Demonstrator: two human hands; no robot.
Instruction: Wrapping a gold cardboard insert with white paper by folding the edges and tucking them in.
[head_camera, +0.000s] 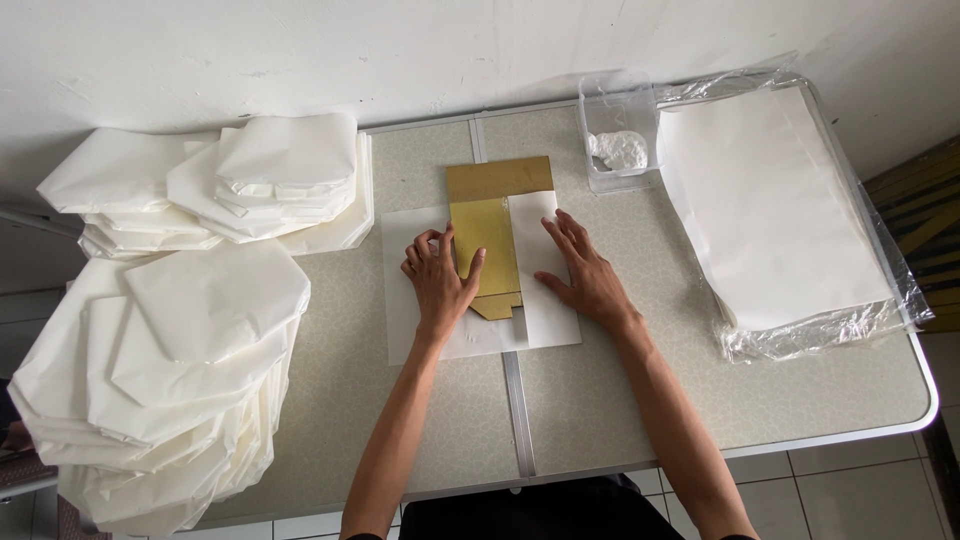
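Observation:
A flat gold cardboard piece (487, 228) lies on a white paper sheet (404, 320) in the middle of the table (800, 400). The right part of the sheet is folded over the gold piece. My right hand (585, 275) presses flat on that folded white flap. My left hand (437, 280) rests on the sheet's left part, its thumb and fingertips touching the left edge of the gold piece. Neither hand lifts anything off the table.
Piles of folded white paper pieces (170, 370) fill the left side, with more at the back left (270, 175). A stack of white sheets in clear plastic wrap (775, 210) lies at the right. A clear plastic tub (617, 130) holding a white lump stands by the wall.

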